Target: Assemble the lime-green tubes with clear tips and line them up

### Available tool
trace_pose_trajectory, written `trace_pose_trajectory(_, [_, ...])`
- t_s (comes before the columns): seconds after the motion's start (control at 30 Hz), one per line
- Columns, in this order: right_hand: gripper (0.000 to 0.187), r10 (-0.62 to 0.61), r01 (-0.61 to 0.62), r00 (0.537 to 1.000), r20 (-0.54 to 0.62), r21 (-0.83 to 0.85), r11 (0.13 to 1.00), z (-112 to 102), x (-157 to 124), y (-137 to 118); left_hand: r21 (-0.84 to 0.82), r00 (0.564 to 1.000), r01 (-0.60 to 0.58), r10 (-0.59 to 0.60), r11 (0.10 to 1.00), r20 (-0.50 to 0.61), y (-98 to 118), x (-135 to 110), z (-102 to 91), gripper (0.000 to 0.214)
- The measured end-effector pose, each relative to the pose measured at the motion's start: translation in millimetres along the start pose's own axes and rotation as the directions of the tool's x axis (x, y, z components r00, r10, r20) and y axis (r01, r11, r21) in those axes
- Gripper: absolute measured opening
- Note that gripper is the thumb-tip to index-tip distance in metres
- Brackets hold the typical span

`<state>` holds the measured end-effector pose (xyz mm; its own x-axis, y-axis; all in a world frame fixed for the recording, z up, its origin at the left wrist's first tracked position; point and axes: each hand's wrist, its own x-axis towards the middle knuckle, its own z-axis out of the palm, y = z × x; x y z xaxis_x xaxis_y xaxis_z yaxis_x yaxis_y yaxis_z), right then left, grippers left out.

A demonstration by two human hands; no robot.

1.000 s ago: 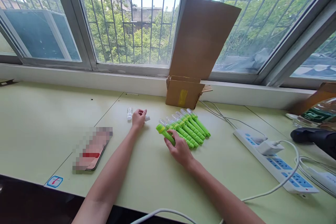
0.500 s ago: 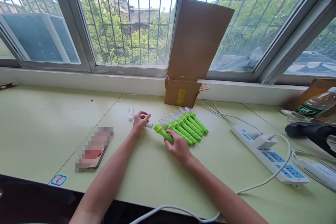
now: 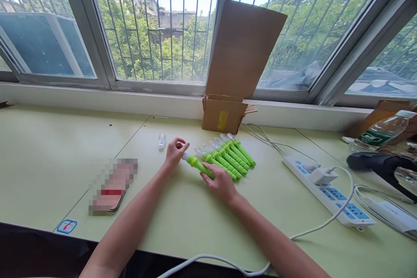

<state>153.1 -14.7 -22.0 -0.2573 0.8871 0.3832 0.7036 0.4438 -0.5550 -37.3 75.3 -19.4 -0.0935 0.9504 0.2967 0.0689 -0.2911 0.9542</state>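
My right hand is closed around a bright green plastic tube with a yellow-green ring near its upper end. That end points up and left, and a clear plastic cap sits against it. My left hand has its curled fingertips on the cap; part of the cap is hidden behind them. Just right of my right hand lies a row of several similar green tubes with clear tips, side by side on the table. Another clear cap stands behind and left of my left hand.
A cardboard box with a raised flap stands by the window. On the left lies a blurred-out phone. To the right are a white power strip with cables, a black object and a plastic bottle. A white cable crosses the front edge.
The clear cap in my left hand and the green tube's open end were apart; now they meet. The view has shifted slightly.
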Motion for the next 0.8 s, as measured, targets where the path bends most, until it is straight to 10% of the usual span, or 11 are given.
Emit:
trace_pose_trajectory(0.3, [0.037, -0.038, 0.039, 0.999, -0.003, 0.03, 0.999, 3, -2, 2, 0.034, 0.991, -0.024, 0.019, 0.999, 0.129, 6, -9, 10.8, 0.033])
trace_pose_trajectory(0.8, [0.023, 0.033, -0.024, 0.991, -0.13, 0.068, 0.997, 1, 1, -3, -0.125, 0.996, 0.076, -0.082, 0.989, -0.047, 7, -11, 15.2, 0.036])
